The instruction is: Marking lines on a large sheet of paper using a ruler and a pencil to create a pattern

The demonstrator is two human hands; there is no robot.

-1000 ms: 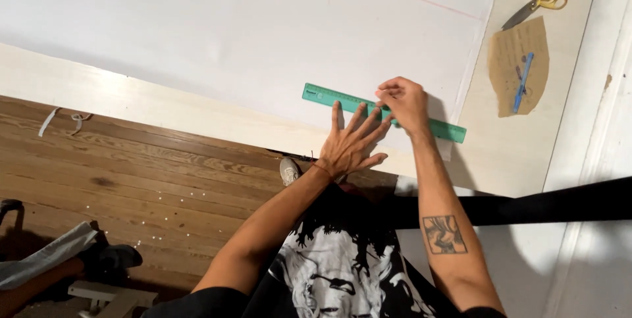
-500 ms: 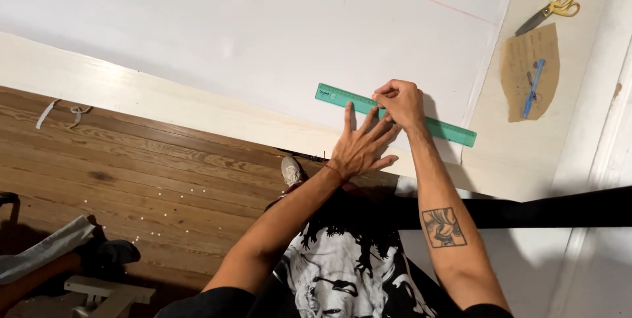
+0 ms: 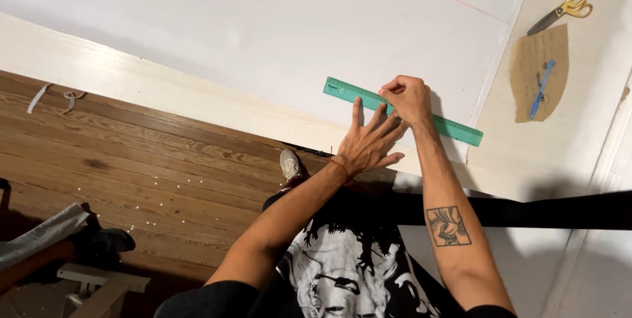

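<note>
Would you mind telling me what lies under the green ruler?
The green ruler lies flat on a white sheet. The left hand and right hand cover its middle, so any marks there are hidden.

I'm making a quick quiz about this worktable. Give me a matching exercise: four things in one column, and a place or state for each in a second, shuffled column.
Things:
1. green ruler
2. scissors
3. left hand
4. blue pen

Places or states:
A. lying on the brown paper scrap
B. fingers spread, pressing flat
C. yellow handles, near the top right corner
D. laid slantwise on the white sheet

Pairs: 1-D, 2-C, 3-B, 4-A
</note>
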